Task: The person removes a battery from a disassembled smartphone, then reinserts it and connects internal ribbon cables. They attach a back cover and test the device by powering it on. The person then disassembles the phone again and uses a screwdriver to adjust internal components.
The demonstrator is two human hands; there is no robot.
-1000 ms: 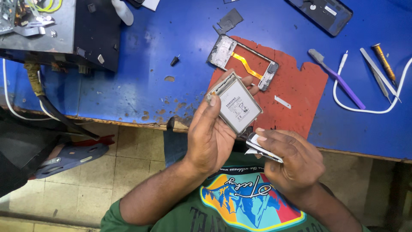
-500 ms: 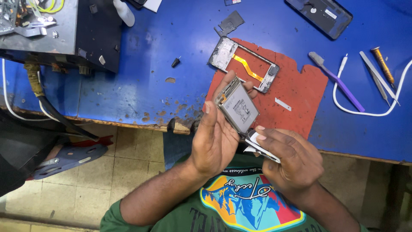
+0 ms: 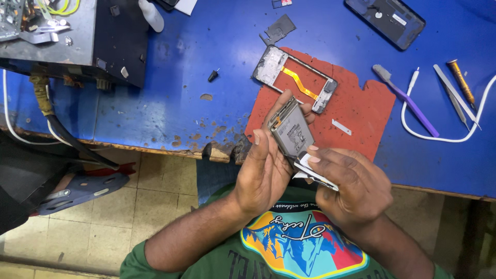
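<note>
My left hand grips a flat grey phone battery, thumb on its near left edge, fingers wrapped behind its far end; the battery is tilted, label face toward me, held in the air just above the table's near edge. My right hand pinches a thin silver phone part edge-on, fingertips pressed down on the battery's lower end where the two pieces meet. Can't tell if the battery is stuck to that part or only resting on it. Both hands closed, close together, over my green shirt.

Just beyond them is a red work mat on the blue table. On the mat lies an open phone frame, a hollow rectangle with an orange flex strip running diagonally through it. A small white strip lies on the mat to the right.

The table's near edge is chipped and worn left of the mat, with floor tiles below. Bare blue surface lies left of the mat, holding only a small black bit.

Far right: a purple-handled brush, a white cable, tweezers, and a brass-handled driver. Far top right is a dark phone back. Far left is a black metal box with wiring.
</note>
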